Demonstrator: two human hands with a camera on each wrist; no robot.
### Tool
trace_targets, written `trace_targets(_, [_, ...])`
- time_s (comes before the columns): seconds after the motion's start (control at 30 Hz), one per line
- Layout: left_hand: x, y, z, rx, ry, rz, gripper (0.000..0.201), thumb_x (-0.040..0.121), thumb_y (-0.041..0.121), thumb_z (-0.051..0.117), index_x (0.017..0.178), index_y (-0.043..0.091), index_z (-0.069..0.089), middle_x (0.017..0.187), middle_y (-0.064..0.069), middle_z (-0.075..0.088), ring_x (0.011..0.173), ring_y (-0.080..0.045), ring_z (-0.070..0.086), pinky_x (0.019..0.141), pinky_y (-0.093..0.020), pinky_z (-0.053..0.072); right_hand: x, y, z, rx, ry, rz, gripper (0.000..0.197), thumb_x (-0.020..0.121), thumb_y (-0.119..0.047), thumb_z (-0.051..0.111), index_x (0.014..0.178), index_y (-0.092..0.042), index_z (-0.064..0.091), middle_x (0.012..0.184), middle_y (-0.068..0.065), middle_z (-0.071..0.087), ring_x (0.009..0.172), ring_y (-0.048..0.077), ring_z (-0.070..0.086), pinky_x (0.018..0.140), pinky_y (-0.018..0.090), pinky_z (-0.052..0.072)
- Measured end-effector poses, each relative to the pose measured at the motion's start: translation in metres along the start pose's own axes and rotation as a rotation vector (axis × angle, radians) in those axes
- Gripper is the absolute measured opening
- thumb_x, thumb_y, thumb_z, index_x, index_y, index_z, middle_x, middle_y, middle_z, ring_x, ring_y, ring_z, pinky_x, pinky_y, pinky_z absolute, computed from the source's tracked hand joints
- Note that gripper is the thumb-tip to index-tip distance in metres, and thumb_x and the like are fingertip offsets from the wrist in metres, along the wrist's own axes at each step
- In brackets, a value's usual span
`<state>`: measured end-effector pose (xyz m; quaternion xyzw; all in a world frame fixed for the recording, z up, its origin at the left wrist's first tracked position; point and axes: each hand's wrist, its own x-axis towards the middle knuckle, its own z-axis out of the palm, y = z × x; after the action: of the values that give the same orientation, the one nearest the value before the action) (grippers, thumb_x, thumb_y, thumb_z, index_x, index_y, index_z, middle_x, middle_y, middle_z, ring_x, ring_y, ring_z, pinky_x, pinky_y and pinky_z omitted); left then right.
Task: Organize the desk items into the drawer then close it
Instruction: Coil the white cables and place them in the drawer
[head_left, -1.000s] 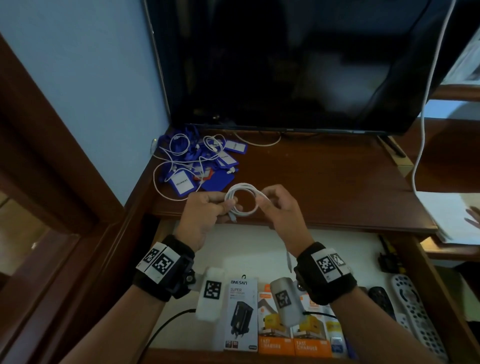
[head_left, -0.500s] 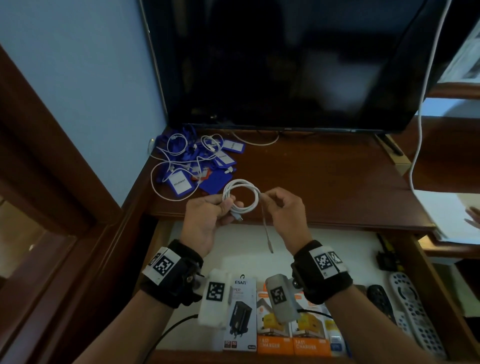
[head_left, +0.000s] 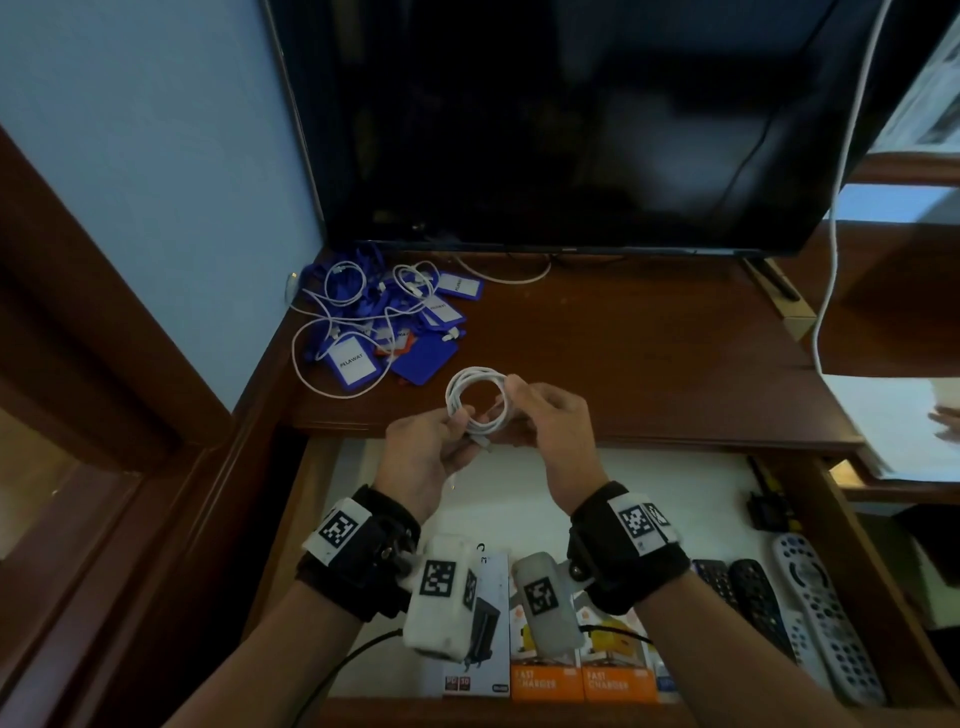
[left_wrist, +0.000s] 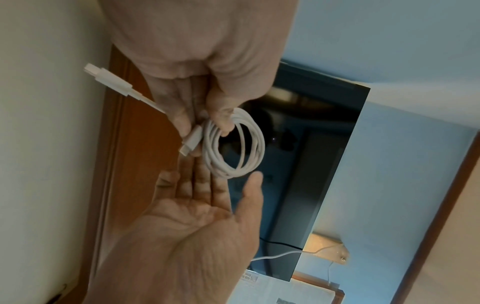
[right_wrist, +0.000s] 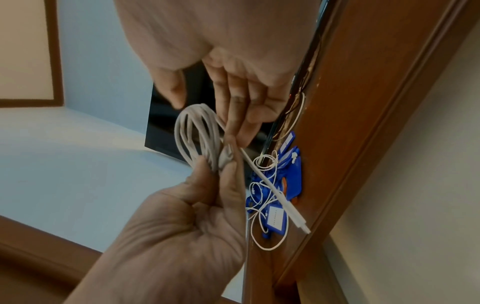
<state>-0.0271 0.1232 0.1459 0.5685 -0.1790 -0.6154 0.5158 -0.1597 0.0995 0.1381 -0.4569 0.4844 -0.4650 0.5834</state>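
A coiled white cable (head_left: 475, 375) is held just above the desk's front edge, over the open drawer (head_left: 649, 483). My left hand (head_left: 452, 421) pinches the coil (left_wrist: 255, 142) between thumb and fingers, and its short tail with the USB plug (left_wrist: 103, 78) sticks out below. My right hand (head_left: 522, 402) lies against the coil's other side with straight fingers and the thumb apart; the left wrist view shows its palm (left_wrist: 182, 226) open. A heap of blue badge holders and loose white cables (head_left: 384, 322) lies at the desk's back left.
The drawer holds charger boxes (head_left: 545, 680) at the front and several remotes (head_left: 821, 597) on the right. A dark TV (head_left: 571, 130) stands at the back of the wooden desk (head_left: 649, 353). A white cord (head_left: 831, 234) hangs at the right, above a stack of papers (head_left: 893, 415).
Half a second ago my right hand held the cable's loose tail out to the right. That tail is now wound in, and the right hand is back against the coil.
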Motion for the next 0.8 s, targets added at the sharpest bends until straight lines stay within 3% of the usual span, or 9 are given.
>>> trace_targets(0.1, [0.002, 0.002, -0.001, 0.021, 0.007, 0.002, 0.016, 0.093, 0.006, 0.054, 0.102, 0.003, 0.067, 0.101, -0.014, 0.072, 0.098, -0.024, 0.067, 0.079, -0.034, 0.054, 0.0, -0.003, -0.001, -0.11, -0.021, -0.055, 0.023, 0.083, -0.018, 0.072, 0.092, 0.002, 0.065, 0.086, 0.017, 0.071, 0.078, 0.032, 0.069, 0.076, 0.04, 0.059])
trace_targets(0.23, [0.005, 0.006, 0.004, 0.173, 0.015, 0.017, 0.015, 0.095, 0.011, 0.054, 0.101, 0.006, 0.067, 0.096, -0.01, 0.072, 0.092, -0.019, 0.068, 0.074, -0.03, 0.054, 0.003, -0.002, 0.0, -0.238, 0.022, -0.092, 0.01, 0.085, -0.012, 0.068, 0.082, -0.002, 0.067, 0.081, 0.014, 0.07, 0.075, 0.028, 0.068, 0.074, 0.038, 0.058])
trace_targets(0.3, [0.008, 0.005, 0.005, 0.294, 0.029, 0.056, 0.013, 0.095, 0.015, 0.055, 0.096, 0.011, 0.067, 0.094, -0.009, 0.072, 0.09, -0.019, 0.068, 0.074, -0.03, 0.055, 0.003, 0.0, 0.001, -0.207, 0.063, -0.063, 0.013, 0.086, -0.009, 0.066, 0.078, 0.002, 0.065, 0.082, 0.021, 0.067, 0.071, 0.026, 0.061, 0.073, 0.037, 0.054])
trace_targets(0.37, [0.011, 0.004, 0.005, 0.389, 0.05, 0.106, 0.012, 0.094, 0.018, 0.058, 0.09, 0.013, 0.068, 0.094, -0.009, 0.072, 0.09, -0.02, 0.069, 0.079, -0.034, 0.057, 0.004, 0.002, 0.0, -0.103, 0.057, 0.021, 0.016, 0.086, -0.008, 0.066, 0.079, 0.007, 0.063, 0.088, 0.029, 0.064, 0.076, 0.032, 0.058, 0.083, 0.047, 0.052])
trace_targets(0.43, [0.013, 0.003, 0.006, 0.425, 0.061, 0.117, 0.011, 0.092, 0.018, 0.06, 0.088, 0.013, 0.068, 0.094, -0.009, 0.072, 0.089, -0.02, 0.069, 0.081, -0.034, 0.057, 0.004, 0.002, 0.0, -0.006, 0.02, 0.088, 0.015, 0.085, -0.007, 0.065, 0.074, 0.001, 0.063, 0.088, 0.027, 0.065, 0.082, 0.036, 0.061, 0.093, 0.056, 0.049])
trace_targets(0.53, [0.016, 0.004, 0.008, 0.424, 0.064, 0.134, 0.008, 0.092, 0.016, 0.061, 0.089, 0.013, 0.068, 0.094, -0.008, 0.071, 0.09, -0.019, 0.068, 0.079, -0.032, 0.057, 0.006, 0.002, -0.001, 0.037, -0.027, 0.115, 0.012, 0.081, -0.011, 0.066, 0.07, -0.007, 0.062, 0.084, 0.02, 0.062, 0.088, 0.032, 0.06, 0.098, 0.056, 0.045])
trace_targets(0.67, [0.019, 0.006, 0.01, 0.479, 0.085, 0.15, 0.01, 0.088, 0.02, 0.065, 0.096, 0.015, 0.069, 0.094, -0.005, 0.071, 0.093, -0.021, 0.067, 0.088, -0.043, 0.055, 0.012, -0.001, -0.005, 0.179, -0.055, 0.152, 0.022, 0.08, 0.012, 0.053, 0.076, -0.01, 0.049, 0.071, 0.01, 0.061, 0.07, 0.023, 0.063, 0.075, 0.041, 0.054])
trace_targets(0.8, [0.023, 0.005, 0.008, 0.499, 0.093, 0.158, 0.01, 0.089, 0.02, 0.063, 0.095, 0.014, 0.069, 0.092, -0.006, 0.07, 0.092, -0.022, 0.066, 0.089, -0.046, 0.054, 0.015, -0.003, -0.008, 0.25, -0.13, 0.122, 0.031, 0.075, 0.02, 0.047, 0.081, -0.01, 0.048, 0.068, 0.01, 0.061, 0.066, 0.023, 0.061, 0.072, 0.038, 0.052])
